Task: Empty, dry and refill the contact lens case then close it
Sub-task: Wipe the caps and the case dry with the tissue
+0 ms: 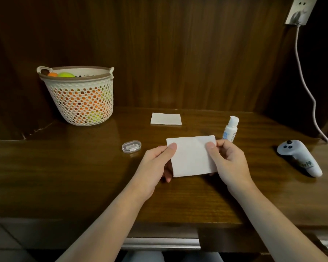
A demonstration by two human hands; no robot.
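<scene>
Head view: the left hand (155,159) and right hand (227,159) pinch a folded tissue (192,156) between thumb and fingers above the wooden surface (83,176); the clear lens case (131,146) lies closed just left, solution bottle (230,128) behind, so drying and refilling likely remain

The tissue (192,156) hides the fingers of both hands behind it.

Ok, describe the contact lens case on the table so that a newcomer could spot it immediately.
Start at the perforated white basket at the back left of the wooden table. Come forward and right toward the left hand: the contact lens case lies just left of it. It is the only small, clear, oval plastic box; everything else nearby is white paper or a bottle.
</scene>
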